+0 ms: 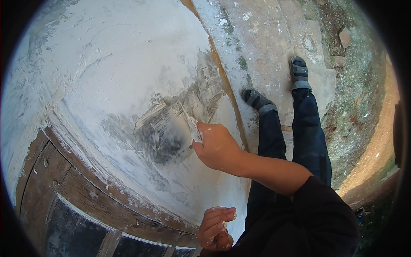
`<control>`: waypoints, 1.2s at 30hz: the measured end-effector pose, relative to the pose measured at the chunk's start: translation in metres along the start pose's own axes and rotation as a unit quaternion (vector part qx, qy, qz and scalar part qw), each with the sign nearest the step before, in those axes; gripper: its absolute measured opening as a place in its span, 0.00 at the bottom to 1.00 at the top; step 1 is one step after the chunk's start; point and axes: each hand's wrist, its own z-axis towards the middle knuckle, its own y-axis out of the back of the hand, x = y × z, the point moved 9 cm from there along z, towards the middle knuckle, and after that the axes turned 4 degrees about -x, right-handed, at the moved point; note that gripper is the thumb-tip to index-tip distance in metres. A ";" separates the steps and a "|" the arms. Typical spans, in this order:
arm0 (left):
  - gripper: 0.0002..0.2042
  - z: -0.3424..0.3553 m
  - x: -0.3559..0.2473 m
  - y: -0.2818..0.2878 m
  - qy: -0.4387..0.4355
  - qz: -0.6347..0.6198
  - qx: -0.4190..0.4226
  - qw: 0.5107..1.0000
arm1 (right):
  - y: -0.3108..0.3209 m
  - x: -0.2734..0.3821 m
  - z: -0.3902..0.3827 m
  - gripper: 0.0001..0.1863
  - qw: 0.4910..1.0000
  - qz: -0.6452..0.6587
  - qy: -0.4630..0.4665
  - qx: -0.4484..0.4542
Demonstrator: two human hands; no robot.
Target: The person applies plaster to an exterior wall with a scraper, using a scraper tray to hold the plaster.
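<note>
My right hand (pixel 216 145) is closed around a putty knife (pixel 193 127) smeared with white plaster. Its blade lies against a pale wall (pixel 128 47), and the handle is hidden by my fingers. Around the blade is a rough grey patch (pixel 165 132) with streaks of wet-looking plaster, some of it ridged along the upper edge. Lower in the picture, close to my body, my left hand (pixel 215 229) hangs with loosely bent fingers. White plaster sticks to its fingertips, and I see nothing held in it.
A brown wooden frame (pixel 98 195) with dark panes (pixel 75 233) borders the plastered surface at lower left. A brown strip (pixel 224 79) runs along the wall's foot. My sandalled feet (pixel 259 100) stand on stained paving (pixel 261 38), beside mossy ground (pixel 359 85) and a broken brick piece (pixel 344 37).
</note>
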 end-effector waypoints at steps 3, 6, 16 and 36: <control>0.17 0.004 -0.002 0.004 -0.013 0.028 -0.007 0.999 | -0.002 -0.019 0.014 0.12 0.996 -0.065 -0.029 -0.059; 0.17 0.011 -0.001 0.009 -0.019 0.088 -0.050 0.995 | -0.032 -0.018 0.026 0.11 0.998 -0.057 -0.025 -0.018; 0.20 0.019 -0.010 0.051 -0.020 0.110 -0.114 0.987 | -0.072 0.086 -0.014 0.12 0.990 0.018 0.104 0.098; 0.18 0.020 -0.013 0.045 -0.003 0.117 -0.093 0.989 | -0.081 0.076 -0.004 0.14 0.991 -0.015 0.075 0.105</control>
